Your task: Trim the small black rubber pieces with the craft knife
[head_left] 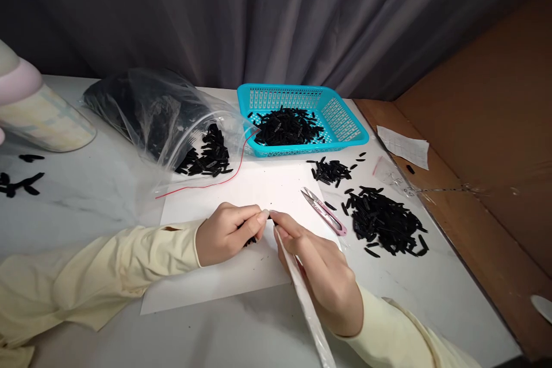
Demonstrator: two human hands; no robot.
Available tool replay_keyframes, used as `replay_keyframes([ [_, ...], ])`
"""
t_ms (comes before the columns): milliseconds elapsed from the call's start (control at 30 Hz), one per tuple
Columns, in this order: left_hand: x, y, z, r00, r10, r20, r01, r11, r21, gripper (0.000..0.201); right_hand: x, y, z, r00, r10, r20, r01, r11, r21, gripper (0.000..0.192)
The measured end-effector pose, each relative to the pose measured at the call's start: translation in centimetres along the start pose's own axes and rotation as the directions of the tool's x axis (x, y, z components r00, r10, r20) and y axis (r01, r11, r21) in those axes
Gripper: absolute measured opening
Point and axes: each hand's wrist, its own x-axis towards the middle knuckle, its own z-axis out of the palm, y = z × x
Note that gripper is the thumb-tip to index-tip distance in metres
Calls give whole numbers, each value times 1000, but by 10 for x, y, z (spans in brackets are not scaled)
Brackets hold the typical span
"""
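Note:
My left hand [226, 234] is curled around several small black plastic pieces, fingertips meeting my right hand over a white sheet of paper [241, 184]. My right hand [321, 267] pinches a small black piece between thumb and forefinger and also holds a narrow clear plastic bag [304, 299] that runs down toward me. Pink thread snips [324, 211] lie on the paper just right of my hands. A pile of black pieces [383, 221] lies further right.
A turquoise basket [345, 121] with black pieces stands at the back. A large clear bag [164, 121] spills black pieces at the back left. A pale bottle [38, 115] lies far left. A cardboard wall [487, 144] borders the right edge.

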Motion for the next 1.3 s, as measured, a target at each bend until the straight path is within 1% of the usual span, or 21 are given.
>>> replay_keyframes([
  [100,1,-1,-1,1000,-20,19,21,999,-35,34,3,3,0,996,-89,33,90,995,-45,17],
  [167,2,-3,-1,998,-55,35,57,996,-61,34,4,5,1,992,-119,42,122,990,-65,18],
  [233,4,-3,-2,994,-99,51,103,991,-89,35,4,7,3,994,-103,37,105,991,-77,19],
  [367,7,-3,-2,978,-188,93,203,960,-191,35,1,8,8,1000,-25,14,26,997,-67,20],
  [433,9,-3,-2,965,-231,125,256,931,-260,35,0,10,10,999,-37,-6,36,996,-81,20],
  [533,12,-2,-3,941,-290,173,334,873,-355,34,-2,16,11,994,-101,-51,91,983,-158,15],
  [567,13,-2,-4,934,-305,186,355,854,-381,34,-2,19,10,992,-100,-80,84,979,-183,13],
  [600,13,-2,-4,929,-314,196,368,838,-403,34,-2,23,9,991,-75,-114,51,979,-195,12],
  [667,14,-2,-4,927,-314,207,375,821,-431,34,-2,30,6,986,45,-159,-70,985,-158,9],
  [733,13,-2,-4,934,-295,203,356,821,-447,35,-2,38,3,980,157,-125,-170,981,-98,11],
  [767,13,-2,-5,938,-283,200,345,820,-457,35,-2,42,1,981,176,-83,-184,979,-92,13],
  [800,12,-2,-5,941,-272,200,336,817,-469,35,-1,45,0,987,159,-32,-162,981,-108,15],
  [833,12,-1,-5,943,-265,204,332,810,-484,35,0,49,0,994,110,18,-107,984,-143,18],
  [867,11,-2,-5,942,-260,211,332,800,-500,36,1,52,0,997,36,66,-23,982,-186,20],
  [933,11,-3,-5,939,-258,229,342,780,-524,37,3,57,0,980,-126,157,162,955,-247,23],
  [967,10,-4,-5,936,-259,238,349,772,-532,37,4,58,1,963,-190,191,236,938,-255,24],
  [1000,10,-4,-6,934,-260,246,354,765,-538,37,5,59,1,951,-225,212,276,927,-254,26],
  [1067,9,-5,-6,931,-255,259,360,753,-551,37,6,58,1,958,-216,188,257,938,-233,28],
  [1167,8,-4,-6,937,-222,271,341,757,-558,37,6,52,1,984,-161,74,170,977,-131,31],
  [1233,7,-1,-6,940,-206,271,325,782,-532,37,5,45,1,984,-174,31,176,983,-59,34],
  [1300,6,2,-6,939,-217,265,324,814,-482,37,4,38,3,982,-190,12,190,981,-30,33],
])
